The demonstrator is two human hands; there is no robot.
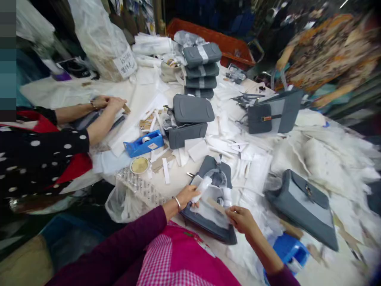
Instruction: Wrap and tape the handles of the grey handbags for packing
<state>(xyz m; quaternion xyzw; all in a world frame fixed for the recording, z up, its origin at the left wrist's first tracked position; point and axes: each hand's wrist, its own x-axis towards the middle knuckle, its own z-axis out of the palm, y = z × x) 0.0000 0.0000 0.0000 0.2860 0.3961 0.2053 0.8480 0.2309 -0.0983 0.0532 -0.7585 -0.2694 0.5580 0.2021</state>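
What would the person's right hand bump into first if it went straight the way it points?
With the tan strip leading, the right hand would probably meet the left hand first, across the grey bag; depth is unclear, so it might brush the bag sooner.

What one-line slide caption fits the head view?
Over a gray bag, the left hand holds white material and the right hand a tan strip.

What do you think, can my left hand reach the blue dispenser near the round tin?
Probably yes: mostly low paper scraps lie before the dispenser, though your left hand holds a white piece.
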